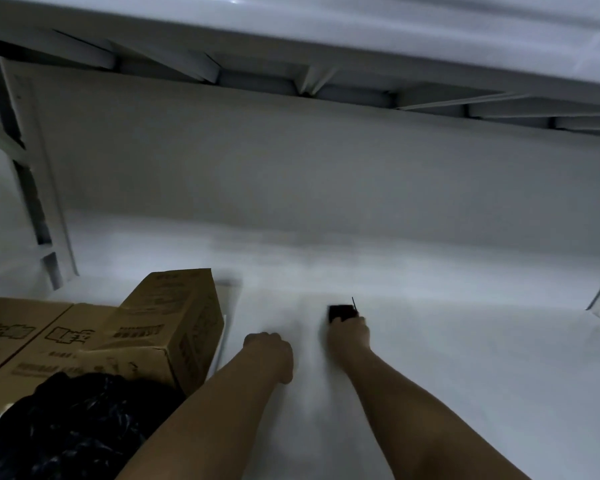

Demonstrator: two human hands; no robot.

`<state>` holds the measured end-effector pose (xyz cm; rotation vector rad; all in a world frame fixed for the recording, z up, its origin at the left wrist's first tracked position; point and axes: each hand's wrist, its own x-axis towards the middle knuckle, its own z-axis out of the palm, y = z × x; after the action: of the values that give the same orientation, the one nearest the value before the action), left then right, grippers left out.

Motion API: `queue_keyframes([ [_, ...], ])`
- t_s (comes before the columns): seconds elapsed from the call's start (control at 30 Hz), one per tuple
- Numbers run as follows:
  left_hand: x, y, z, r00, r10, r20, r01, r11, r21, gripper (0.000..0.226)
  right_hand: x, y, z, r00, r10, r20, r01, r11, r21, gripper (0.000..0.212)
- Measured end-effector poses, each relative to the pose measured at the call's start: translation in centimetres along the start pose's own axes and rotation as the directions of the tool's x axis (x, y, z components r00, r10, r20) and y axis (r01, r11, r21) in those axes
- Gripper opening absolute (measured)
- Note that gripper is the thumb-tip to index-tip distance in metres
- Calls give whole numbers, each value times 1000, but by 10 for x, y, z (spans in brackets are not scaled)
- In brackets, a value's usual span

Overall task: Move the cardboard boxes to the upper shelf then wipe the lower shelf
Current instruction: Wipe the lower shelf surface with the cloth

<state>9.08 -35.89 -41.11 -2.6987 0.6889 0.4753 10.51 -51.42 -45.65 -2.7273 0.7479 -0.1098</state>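
Crinkled black bag (73, 434) beside printed cardboard boxes (167, 327)

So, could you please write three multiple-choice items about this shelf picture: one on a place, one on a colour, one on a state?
1. Where do the cardboard boxes stand?
A. on the left of the lower shelf
B. on the upper shelf
C. at the far right of the lower shelf

2. What colour is the small object in the right hand?
A. yellow
B. black
C. red

3. How is the left hand?
A. it grips a box
B. it is a closed fist that holds nothing
C. it lies flat with straight fingers

Answers:
1. A, the boxes sit on the lower shelf, left of both arms, beside a black bag.
2. B, the object at the fingers looks black against the white shelf.
3. B, the fingers are curled under and nothing shows in them.
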Motion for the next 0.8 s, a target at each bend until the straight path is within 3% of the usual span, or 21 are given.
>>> queue_keyframes([
  [0.17,3,-3,5,997,-14,74,13,1000,3,63,-2,-1,-4,995,-69,72,47,961,274,48],
  [0.27,2,-5,7,998,-15,63,14,1000,20,65,2,22,-11,999,-51,8,49,987,151,45],
  [0.37,-2,-7,7,997,-13,71,11,999,35,66,-1,44,-17,996,66,-62,-67,998,-14,42],
  [0.43,-4,-8,7,997,-16,80,13,999,40,65,-1,51,-15,985,172,-33,-174,983,-58,40],
  [0.53,-6,-11,7,996,-31,88,27,999,45,61,-3,41,-14,980,195,44,-183,964,-192,38],
  [0.73,-9,-16,4,992,-27,125,21,999,49,57,-17,-18,9,996,81,37,-78,993,-88,38],
  [0.8,-8,-19,3,990,-29,135,23,999,46,58,-22,-35,16,996,-69,53,75,989,-125,41],
])
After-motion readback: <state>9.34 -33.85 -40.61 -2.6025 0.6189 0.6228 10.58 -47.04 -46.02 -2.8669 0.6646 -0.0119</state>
